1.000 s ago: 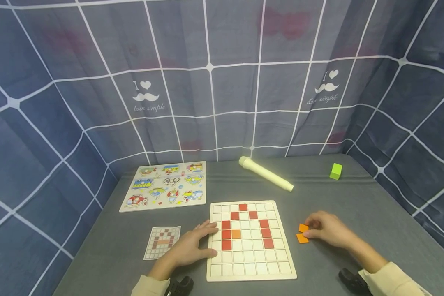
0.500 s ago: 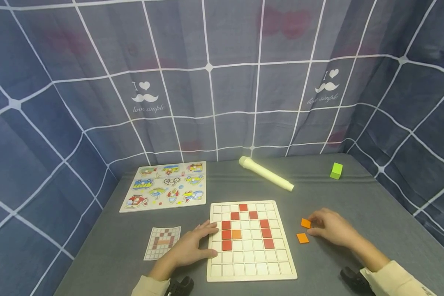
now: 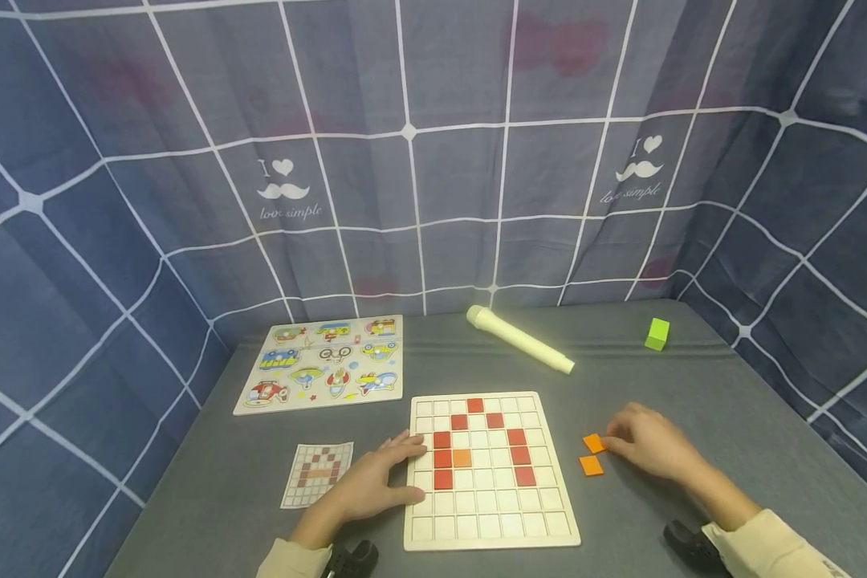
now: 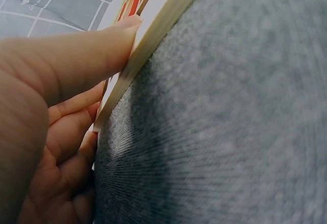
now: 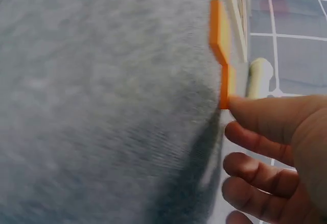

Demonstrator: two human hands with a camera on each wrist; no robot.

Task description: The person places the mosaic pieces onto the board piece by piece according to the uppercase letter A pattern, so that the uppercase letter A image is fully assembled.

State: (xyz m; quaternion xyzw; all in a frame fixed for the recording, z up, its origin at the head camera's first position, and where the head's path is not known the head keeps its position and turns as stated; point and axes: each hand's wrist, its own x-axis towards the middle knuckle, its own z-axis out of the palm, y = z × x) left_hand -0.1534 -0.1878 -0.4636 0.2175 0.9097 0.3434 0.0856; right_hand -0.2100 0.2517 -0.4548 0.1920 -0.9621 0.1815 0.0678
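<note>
A wooden grid board (image 3: 489, 502) lies in front of me in the head view. Red square tiles (image 3: 442, 458) and one orange tile (image 3: 461, 457) sit in its cells. My left hand (image 3: 378, 475) rests on the board's left edge with fingers spread. The left wrist view shows that thumb on the rim. To the right of the board, two loose orange tiles lie flat, a far one (image 3: 594, 443) and a near one (image 3: 591, 466). My right hand (image 3: 649, 440) touches the far tile's edge with the thumb; the other fingers, loosely bent, sit behind it in the right wrist view.
A paper pattern card (image 3: 317, 475) lies left of the board. Behind it is a picture puzzle board (image 3: 325, 365). A pale yellow stick (image 3: 520, 340) and a green block (image 3: 657, 334) stand farther back. A checked curtain (image 3: 455, 177) hangs around the table.
My right hand shifted the far orange tile slightly right, then back left and down flat near the other tile. The fingertips now sit at its right edge. My left hand stayed still.
</note>
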